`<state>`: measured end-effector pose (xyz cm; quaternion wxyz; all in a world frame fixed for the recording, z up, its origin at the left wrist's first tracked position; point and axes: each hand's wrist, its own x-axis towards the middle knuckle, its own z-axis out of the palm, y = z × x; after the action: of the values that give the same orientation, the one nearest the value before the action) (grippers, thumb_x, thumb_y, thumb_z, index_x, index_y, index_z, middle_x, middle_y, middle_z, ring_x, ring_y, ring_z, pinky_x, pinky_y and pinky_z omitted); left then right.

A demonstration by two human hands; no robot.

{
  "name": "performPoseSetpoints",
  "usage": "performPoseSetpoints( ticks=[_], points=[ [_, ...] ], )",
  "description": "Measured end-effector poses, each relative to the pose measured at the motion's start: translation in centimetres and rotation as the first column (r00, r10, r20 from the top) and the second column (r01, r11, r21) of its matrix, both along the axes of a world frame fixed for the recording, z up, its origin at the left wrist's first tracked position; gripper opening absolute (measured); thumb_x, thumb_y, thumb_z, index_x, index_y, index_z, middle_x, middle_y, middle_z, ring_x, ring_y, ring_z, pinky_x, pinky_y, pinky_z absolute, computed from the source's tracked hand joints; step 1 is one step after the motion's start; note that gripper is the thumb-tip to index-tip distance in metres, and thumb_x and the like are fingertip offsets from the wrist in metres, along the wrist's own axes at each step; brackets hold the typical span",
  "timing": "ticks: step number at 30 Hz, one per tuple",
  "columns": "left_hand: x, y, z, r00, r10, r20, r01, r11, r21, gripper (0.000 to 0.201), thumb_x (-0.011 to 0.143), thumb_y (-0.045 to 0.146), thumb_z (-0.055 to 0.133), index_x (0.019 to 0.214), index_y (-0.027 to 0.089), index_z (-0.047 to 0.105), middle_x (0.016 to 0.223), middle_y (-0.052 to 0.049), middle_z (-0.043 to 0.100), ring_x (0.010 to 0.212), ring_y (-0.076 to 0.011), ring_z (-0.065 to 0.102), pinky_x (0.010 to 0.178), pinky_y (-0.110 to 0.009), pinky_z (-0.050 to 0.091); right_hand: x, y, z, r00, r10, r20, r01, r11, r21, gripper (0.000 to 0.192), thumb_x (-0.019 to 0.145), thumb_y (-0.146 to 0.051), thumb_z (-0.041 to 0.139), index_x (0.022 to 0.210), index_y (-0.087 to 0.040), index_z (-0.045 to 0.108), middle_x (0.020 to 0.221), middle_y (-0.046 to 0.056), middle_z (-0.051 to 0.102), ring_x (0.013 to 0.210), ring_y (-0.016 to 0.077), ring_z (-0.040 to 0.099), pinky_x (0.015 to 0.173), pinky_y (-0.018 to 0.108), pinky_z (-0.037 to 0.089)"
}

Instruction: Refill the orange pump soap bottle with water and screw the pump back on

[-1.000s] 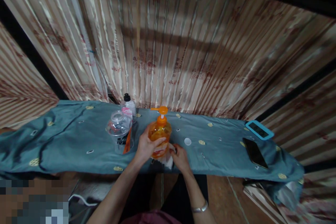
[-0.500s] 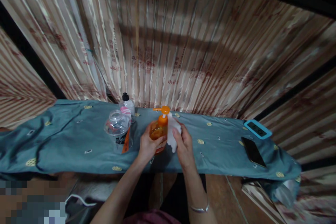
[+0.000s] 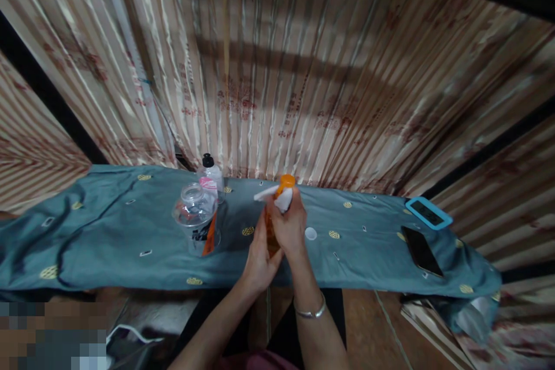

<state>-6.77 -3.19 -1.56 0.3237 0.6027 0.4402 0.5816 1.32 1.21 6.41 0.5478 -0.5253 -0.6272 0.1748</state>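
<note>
The orange pump bottle (image 3: 272, 230) stands on the teal-covered counter (image 3: 108, 237), now almost hidden between the hands. A second ago the white tissue (image 3: 280, 199) was down at its base; since then it has climbed to the pump head (image 3: 286, 181) — the wiping has reached the top. The right hand (image 3: 289, 224) is closed over the neck with the tissue bunched under its fingers, wrist raised. The left hand (image 3: 260, 257) wraps the bottle's lower body from below, steadying it. A clear jar (image 3: 196, 221) and a small black-capped bottle (image 3: 211, 173) stand just left; a phone (image 3: 420, 251) lies well apart.
</note>
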Motion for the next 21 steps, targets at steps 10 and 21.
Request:
performPoseSetpoints(
  ticks=[10,21],
  points=[
    [-3.6,0.9,3.4,0.984,0.165,0.069,-0.167,0.986,0.011,0.057,0.088,0.038,0.061,0.141,0.025,0.043,0.151,-0.010,0.041,0.139,-0.0273,0.042,0.116,-0.046,0.034,1.5,-0.8,-1.0,0.953,0.185,-0.239,-0.207,0.976,-0.069,0.036,0.083,-0.037,0.067,0.111,-0.020,0.053,0.097,0.006,0.065,0.085,0.0242,0.062,0.078,0.037,0.048],
    [-0.5,3.5,3.0,0.951,-0.125,0.282,0.157,0.983,-0.093,0.062,0.089,0.052,0.050,0.143,0.022,0.045,0.148,-0.008,0.050,0.143,-0.0258,0.039,0.121,-0.042,0.027,2.3,-1.8,-4.0,0.876,0.353,-0.329,-0.369,0.929,0.015,0.058,0.093,-0.036,0.055,0.145,-0.021,0.033,0.143,0.011,0.049,0.132,0.0231,0.047,0.114,0.042,0.035]
  ],
)
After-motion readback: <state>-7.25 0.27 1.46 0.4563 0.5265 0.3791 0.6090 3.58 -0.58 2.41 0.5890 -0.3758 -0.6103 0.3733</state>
